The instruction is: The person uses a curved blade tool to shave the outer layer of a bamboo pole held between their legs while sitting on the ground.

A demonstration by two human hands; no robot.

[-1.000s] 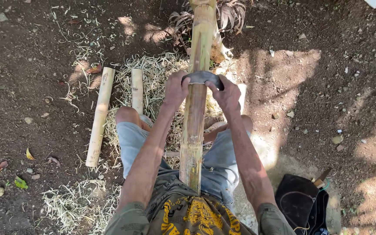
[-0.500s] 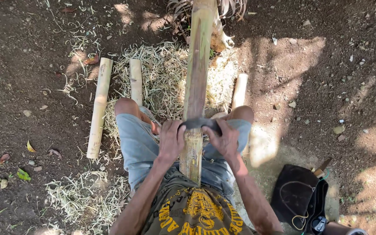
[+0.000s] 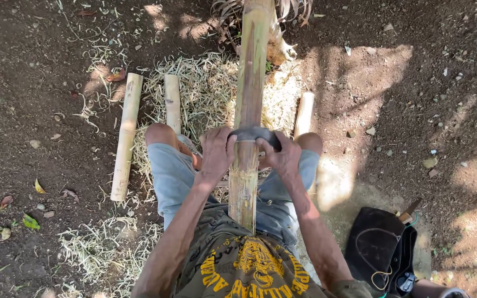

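Centrally, a long bamboo pole [image 3: 248,110] runs from the top edge of the view down to the person's waist, lying lengthwise between the raised knees. Its near end rests against the olive printed shirt [image 3: 249,265]; its far end passes out of view at the top, over a clump of dry plant roots [image 3: 280,47]. The pole surface is green and yellow, with pale scraped patches.

A dark curved blade [image 3: 254,134] lies crosswise on the pole, about halfway along its visible length. The left hand [image 3: 216,152] is closed around the blade's left end, fingers wrapped and knuckles up. The right hand [image 3: 282,154] is closed around the blade's right end in the same manner. Both hands press against the sides of the pole, with the blade touching the pole's upper face.

The person sits on the ground [image 3: 40,72] in grey-blue shorts [image 3: 167,171], one knee on either side of the pole.

A bed of pale shavings [image 3: 200,88] covers the ground under and beyond the knees, with a second patch [image 3: 100,248] near the lower left. Three short cut bamboo pieces lie on the ground roughly parallel to the pole: a long piece [image 3: 125,135] furthest left, a shorter piece [image 3: 172,102] just beside the left knee, and a third piece [image 3: 305,113] just beyond the right knee.

A black bag [image 3: 379,245] lies at the lower right, near the right elbow, with a wooden handle [image 3: 408,209] projecting at its upper edge. Dry leaves and small stones are scattered over the bare soil.
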